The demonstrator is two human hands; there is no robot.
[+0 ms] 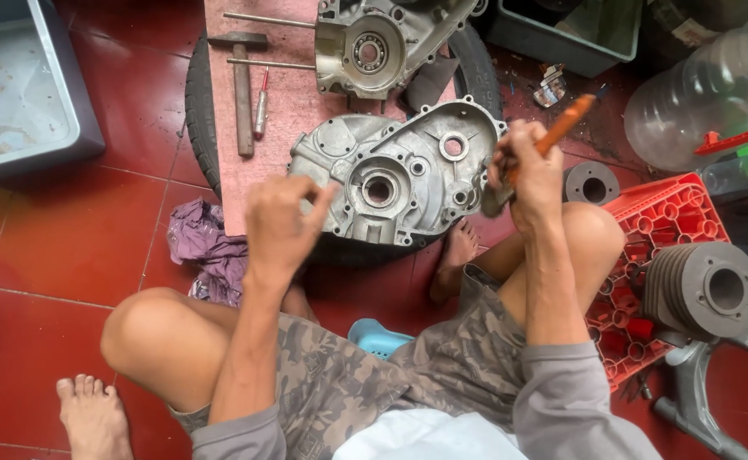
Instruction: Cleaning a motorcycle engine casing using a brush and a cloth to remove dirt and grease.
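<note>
**Two hands at an engine case half on a board**

Left of the fingers, a grey tub (16,85) sits on the red tile floor (75,230), and a purple rag (203,243) lies just beside the left hand (282,226). That hand is half curled, fingertips touching the near left edge of the aluminium engine case (399,175), steadying rather than gripping it. Beyond the fingers, on the reddish board (280,111), lie a hammer (242,85) and a small screwdriver (260,106), with a second case half (382,43) farther off.

The right hand (531,175) is clenched round an orange-handled tool (566,123) at the case's right edge. To work well there, the left fingers should press the case flat so it cannot rock, and the tool should meet the edge squarely.

The tool's working end is hidden behind the fingers; it is perhaps a scraper or brush. Right of the fingers, a red crate (672,213) and finned cylinder (702,290) are partly cut off.
</note>
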